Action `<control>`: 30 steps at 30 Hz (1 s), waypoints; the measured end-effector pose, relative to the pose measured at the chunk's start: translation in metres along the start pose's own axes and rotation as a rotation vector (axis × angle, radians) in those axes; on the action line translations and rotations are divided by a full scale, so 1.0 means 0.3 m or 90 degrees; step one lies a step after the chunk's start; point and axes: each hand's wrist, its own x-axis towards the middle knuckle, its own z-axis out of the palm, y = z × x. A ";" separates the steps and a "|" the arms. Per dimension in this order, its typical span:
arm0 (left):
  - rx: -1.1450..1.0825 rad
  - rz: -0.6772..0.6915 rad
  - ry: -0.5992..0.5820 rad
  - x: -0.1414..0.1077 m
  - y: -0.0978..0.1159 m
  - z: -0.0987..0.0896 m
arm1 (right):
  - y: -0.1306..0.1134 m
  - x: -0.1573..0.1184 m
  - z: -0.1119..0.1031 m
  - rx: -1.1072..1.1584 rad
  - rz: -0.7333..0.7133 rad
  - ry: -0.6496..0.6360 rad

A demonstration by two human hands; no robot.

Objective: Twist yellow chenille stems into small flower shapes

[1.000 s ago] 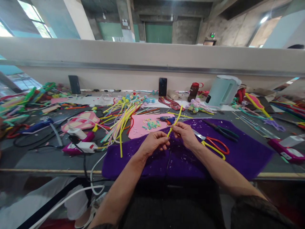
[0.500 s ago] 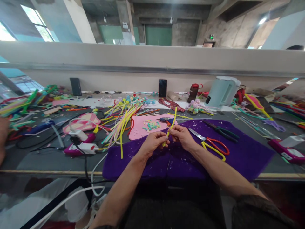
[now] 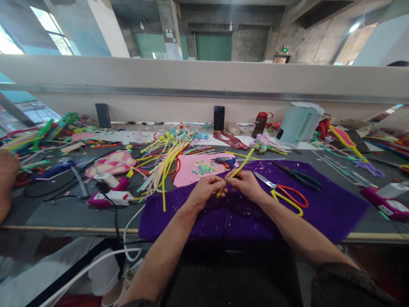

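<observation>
A yellow fuzzy stem (image 3: 245, 161) slants up and to the right out of my fingers. My left hand (image 3: 206, 192) is closed on its lower part, and my right hand (image 3: 243, 184) pinches it just beside, the fingertips of both hands nearly touching. Both are above a purple cloth (image 3: 322, 200). Right of my right hand, scissors (image 3: 286, 194) with red and yellow handles lie on the cloth, with dark-handled pliers (image 3: 302, 177) beyond. Behind my hands, a pink sheet (image 3: 185, 170) carries small green and yellow pieces, and a blue glue gun (image 3: 226, 162) rests at its right edge.
Yellow stems (image 3: 164, 179) fan out at the left, near a power strip (image 3: 111, 198) with cables. At the back stand a phone (image 3: 219, 118), a brown bottle (image 3: 260, 124) and a pale kettle (image 3: 300, 122). Another person's hand (image 3: 7, 183) is at the far left edge.
The yellow stem has tilted from nearly upright toward the right. My right hand's fingers have turned slightly around it. The other person's hand at the left edge has moved a little into view.
</observation>
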 end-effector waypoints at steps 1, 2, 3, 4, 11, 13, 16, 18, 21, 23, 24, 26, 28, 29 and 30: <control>-0.020 -0.027 -0.023 -0.003 0.004 -0.003 | -0.011 -0.003 -0.004 -0.003 -0.013 -0.012; -0.035 -0.049 -0.047 -0.005 0.006 -0.006 | -0.021 -0.006 -0.009 -0.004 -0.025 -0.025; -0.045 -0.064 -0.070 -0.007 0.007 -0.009 | -0.029 -0.008 -0.012 -0.003 -0.033 -0.040; -0.052 -0.073 -0.090 -0.008 0.007 -0.012 | -0.036 -0.011 -0.015 -0.002 -0.037 -0.057; -0.045 -0.032 -0.086 -0.002 0.001 -0.014 | -0.029 -0.014 -0.014 0.025 0.022 -0.081; -0.016 -0.007 -0.058 -0.002 0.005 -0.010 | -0.027 -0.012 -0.012 0.034 0.041 -0.075; 0.015 0.009 -0.042 -0.004 0.011 -0.004 | -0.030 -0.010 -0.011 0.038 0.052 -0.073; 0.023 0.016 -0.040 -0.006 0.012 -0.001 | -0.031 -0.010 -0.012 0.032 0.057 -0.073; 0.030 0.033 -0.033 -0.008 0.009 0.004 | -0.027 -0.009 -0.013 0.033 0.062 -0.079; 0.043 0.051 -0.022 -0.007 0.005 0.008 | -0.021 -0.008 -0.012 0.036 0.063 -0.083; 0.056 0.062 -0.012 -0.006 0.002 0.010 | -0.018 -0.007 -0.011 0.035 0.064 -0.083; 0.101 0.095 0.025 -0.003 -0.005 0.012 | -0.011 -0.006 -0.006 0.030 0.068 -0.069; 0.179 0.136 0.079 0.000 -0.012 0.012 | -0.006 -0.004 0.003 0.028 0.074 -0.040; 0.225 0.156 0.107 0.000 -0.016 0.011 | -0.002 -0.003 0.009 0.027 0.076 -0.019; 0.272 0.176 0.131 0.001 -0.020 0.011 | 0.001 -0.002 0.015 0.025 0.078 0.003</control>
